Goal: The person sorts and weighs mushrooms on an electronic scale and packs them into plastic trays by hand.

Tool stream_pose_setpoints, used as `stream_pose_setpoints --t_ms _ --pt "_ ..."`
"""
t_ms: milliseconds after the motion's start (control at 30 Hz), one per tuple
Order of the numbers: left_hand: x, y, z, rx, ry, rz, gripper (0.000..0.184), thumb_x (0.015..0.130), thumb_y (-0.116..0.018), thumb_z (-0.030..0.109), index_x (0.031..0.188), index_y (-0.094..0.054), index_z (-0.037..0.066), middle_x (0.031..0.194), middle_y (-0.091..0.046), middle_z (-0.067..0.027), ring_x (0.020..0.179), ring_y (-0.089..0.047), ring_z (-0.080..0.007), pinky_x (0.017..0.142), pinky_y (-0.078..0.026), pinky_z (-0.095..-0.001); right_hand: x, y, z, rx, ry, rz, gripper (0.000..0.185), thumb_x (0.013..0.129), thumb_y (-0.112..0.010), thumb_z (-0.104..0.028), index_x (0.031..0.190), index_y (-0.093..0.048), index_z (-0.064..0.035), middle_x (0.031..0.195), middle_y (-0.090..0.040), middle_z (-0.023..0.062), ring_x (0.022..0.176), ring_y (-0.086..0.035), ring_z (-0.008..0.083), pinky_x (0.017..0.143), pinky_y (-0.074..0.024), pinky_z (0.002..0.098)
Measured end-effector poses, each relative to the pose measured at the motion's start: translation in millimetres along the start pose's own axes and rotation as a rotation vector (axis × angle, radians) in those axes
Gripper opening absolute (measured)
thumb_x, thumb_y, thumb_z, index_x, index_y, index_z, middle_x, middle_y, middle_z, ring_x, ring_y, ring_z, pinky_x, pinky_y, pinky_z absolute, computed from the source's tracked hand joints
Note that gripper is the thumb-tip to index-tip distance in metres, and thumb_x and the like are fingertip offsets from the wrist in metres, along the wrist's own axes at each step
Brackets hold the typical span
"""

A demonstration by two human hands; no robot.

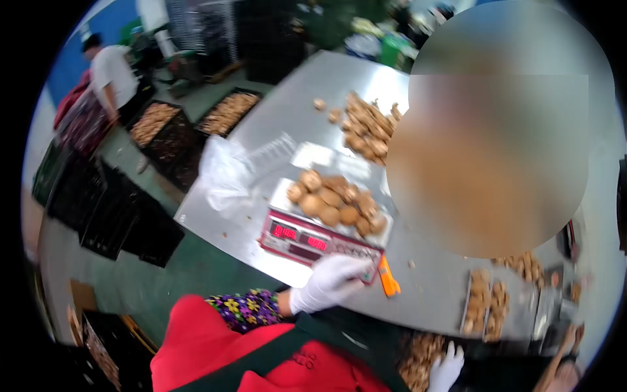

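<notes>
My left hand [332, 279], in a white glove, lies at the front panel of a red digital scale [294, 243]. Its fingers stretch over the panel's right part, holding nothing I can see; contact with the keys is unclear. Brown mushrooms [330, 206] are heaped in a light tray on the scale's pan, and red digits glow on the display. At the lower right, my right hand [447, 368], also gloved in white, has its fingers apart beside a pile of loose mushrooms [421, 359] below the table edge. Nothing shows in it.
An orange tool [388, 277] lies right of the scale on the metal table [261, 137]. Clear plastic bags [225, 173] sit to its left, more mushrooms [371, 127] behind. Packed trays [477, 302] lie at right. Black crates [130, 212] and a person [112, 75] are at left. A blurred patch hides the right.
</notes>
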State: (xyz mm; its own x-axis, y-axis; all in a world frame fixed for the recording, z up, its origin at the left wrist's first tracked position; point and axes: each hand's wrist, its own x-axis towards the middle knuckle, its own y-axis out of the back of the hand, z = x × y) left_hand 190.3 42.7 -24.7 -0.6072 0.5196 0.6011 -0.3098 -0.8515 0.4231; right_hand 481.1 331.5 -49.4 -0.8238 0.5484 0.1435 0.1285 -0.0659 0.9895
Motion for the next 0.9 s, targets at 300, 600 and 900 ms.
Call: stream_pose_setpoints --t_ms 300,600,900 --pt "-58 22 -40 0.301 0.141 0.449 0.039 0.092 -0.060 0.013 0.128 -0.051 -0.001 0.124 -0.055 -0.0160 0.116 -0.052 -0.0281 0.104 -0.038 -0.0389 121 11 -78 0.502 0.186 0.312 0.015 0.080 -0.067 -0.003 0.093 -0.069 -0.0091 0.088 -0.063 0.0075 0.086 -0.060 0.0277 0.077 -0.0487 0.0385" --pt "-109 89 -130 0.557 0.475 0.980 0.038 0.101 -0.045 0.011 0.136 -0.043 -0.005 0.133 -0.050 -0.0181 0.124 -0.049 -0.0269 0.109 -0.036 -0.0376 361 -88 -143 0.624 0.202 0.193 0.023 0.088 -0.060 -0.022 0.105 -0.066 -0.0081 0.102 -0.065 0.0169 0.100 -0.060 0.0372 0.086 -0.0481 0.0448" --pt "-113 78 -130 0.708 0.500 0.929 0.033 0.091 -0.053 0.005 0.123 -0.053 -0.001 0.117 -0.055 -0.0177 0.105 -0.056 -0.0319 0.095 -0.045 -0.0399 372 -136 -202 0.220 0.076 0.339 0.030 0.082 -0.067 -0.025 0.106 -0.056 -0.0100 0.108 -0.057 0.0129 0.098 -0.059 0.0344 0.077 -0.0507 0.0485"
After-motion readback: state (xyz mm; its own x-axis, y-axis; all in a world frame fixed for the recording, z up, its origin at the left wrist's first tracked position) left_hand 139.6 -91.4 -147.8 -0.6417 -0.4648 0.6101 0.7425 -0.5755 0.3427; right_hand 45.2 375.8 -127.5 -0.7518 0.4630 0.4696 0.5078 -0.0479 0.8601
